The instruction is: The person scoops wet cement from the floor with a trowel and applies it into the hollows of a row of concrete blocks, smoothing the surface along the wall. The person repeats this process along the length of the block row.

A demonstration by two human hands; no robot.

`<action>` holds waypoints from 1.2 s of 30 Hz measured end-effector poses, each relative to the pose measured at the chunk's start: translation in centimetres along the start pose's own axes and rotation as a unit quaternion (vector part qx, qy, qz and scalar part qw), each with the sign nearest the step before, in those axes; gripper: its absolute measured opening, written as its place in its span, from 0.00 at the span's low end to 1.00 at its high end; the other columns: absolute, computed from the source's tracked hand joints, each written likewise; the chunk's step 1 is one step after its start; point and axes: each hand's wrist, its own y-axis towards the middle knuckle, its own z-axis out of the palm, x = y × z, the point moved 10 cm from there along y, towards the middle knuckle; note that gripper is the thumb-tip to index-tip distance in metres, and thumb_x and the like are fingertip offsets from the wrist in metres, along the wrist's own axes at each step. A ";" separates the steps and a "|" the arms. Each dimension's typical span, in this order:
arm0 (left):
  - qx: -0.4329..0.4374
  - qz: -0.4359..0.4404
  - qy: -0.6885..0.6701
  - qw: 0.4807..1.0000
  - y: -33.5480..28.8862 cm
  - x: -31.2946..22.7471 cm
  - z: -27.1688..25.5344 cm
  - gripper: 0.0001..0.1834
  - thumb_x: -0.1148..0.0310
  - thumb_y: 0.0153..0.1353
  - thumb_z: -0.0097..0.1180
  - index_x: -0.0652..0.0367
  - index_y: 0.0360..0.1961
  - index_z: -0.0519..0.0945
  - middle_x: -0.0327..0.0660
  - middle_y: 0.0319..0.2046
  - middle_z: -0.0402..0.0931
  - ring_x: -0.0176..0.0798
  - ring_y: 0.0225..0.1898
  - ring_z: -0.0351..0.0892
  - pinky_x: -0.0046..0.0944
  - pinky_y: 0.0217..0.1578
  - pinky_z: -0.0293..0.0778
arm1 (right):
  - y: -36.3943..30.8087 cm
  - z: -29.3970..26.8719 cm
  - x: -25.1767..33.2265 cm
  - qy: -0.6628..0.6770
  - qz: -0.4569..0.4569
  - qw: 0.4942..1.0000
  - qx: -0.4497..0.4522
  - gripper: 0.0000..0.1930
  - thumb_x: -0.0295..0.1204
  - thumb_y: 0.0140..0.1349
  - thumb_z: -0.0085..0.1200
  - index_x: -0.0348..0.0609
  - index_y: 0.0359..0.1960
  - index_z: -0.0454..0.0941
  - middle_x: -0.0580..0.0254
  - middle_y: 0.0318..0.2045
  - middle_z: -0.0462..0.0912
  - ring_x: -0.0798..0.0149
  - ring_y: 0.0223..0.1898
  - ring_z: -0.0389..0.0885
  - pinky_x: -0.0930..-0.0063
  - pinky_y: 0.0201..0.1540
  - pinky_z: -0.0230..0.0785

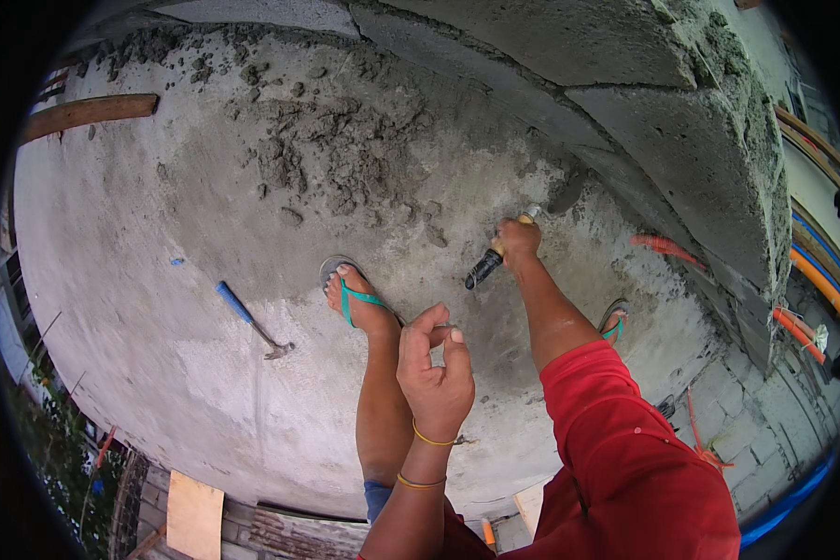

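My right hand (519, 239) is closed round the handle of a trowel (483, 270), which has a black end and a yellowish middle. The trowel's grey blade (565, 193) points at the foot of the block wall (625, 121), low over the floor. Between my legs and nearer to me, my left hand (436, 373) is raised with thumb and fingertips brought together. Whatever sits in that pinch, if anything, is too small to make out. Wet grey mortar (322, 149) lies in loose clumps on the concrete floor (159, 373), beyond my feet.
A hammer (238, 304) with a blue handle lies left of my sandalled foot (355, 294). At the far left is a wooden plank (89, 116). Orange pipes (817, 280) run along the right, past the wall's end. A plywood piece (195, 516) lies at the lower left.
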 end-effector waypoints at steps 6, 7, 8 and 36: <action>-0.023 -0.020 -0.016 0.999 0.5 0.1 -1.0 0.16 0.81 0.63 0.55 0.69 0.52 0.77 0.46 0.46 0.79 0.36 0.39 0.80 0.36 0.45 0.76 | -11.6 15.5 -1.7 -0.349 -0.303 0.882 0.091 0.18 0.24 0.51 0.62 0.30 0.42 0.72 0.43 0.31 0.81 0.53 0.29 0.85 0.58 0.29 0.78; -0.031 -0.028 -0.019 0.999 0.8 0.0 -1.4 0.16 0.80 0.63 0.55 0.69 0.52 0.77 0.46 0.47 0.79 0.36 0.39 0.80 0.36 0.45 0.76 | -13.4 15.8 -1.1 -0.368 -0.366 0.847 0.112 0.18 0.25 0.51 0.62 0.30 0.42 0.72 0.42 0.31 0.82 0.53 0.28 0.86 0.58 0.29 0.78; -0.038 -0.041 -0.016 0.998 1.2 0.0 -1.8 0.16 0.80 0.63 0.55 0.68 0.52 0.77 0.46 0.47 0.79 0.36 0.39 0.80 0.36 0.45 0.76 | -12.5 13.8 -1.7 -0.337 -0.281 0.892 0.105 0.16 0.24 0.52 0.61 0.31 0.41 0.72 0.45 0.30 0.81 0.54 0.26 0.84 0.59 0.28 0.77; -0.041 -0.011 -0.024 0.999 3.7 -1.7 -4.7 0.17 0.80 0.63 0.56 0.67 0.54 0.76 0.43 0.47 0.78 0.33 0.41 0.79 0.32 0.44 0.75 | -5.9 18.6 21.7 -0.729 -0.342 0.585 0.104 0.22 0.26 0.54 0.55 0.32 0.53 0.78 0.35 0.48 0.84 0.39 0.51 0.83 0.53 0.53 0.76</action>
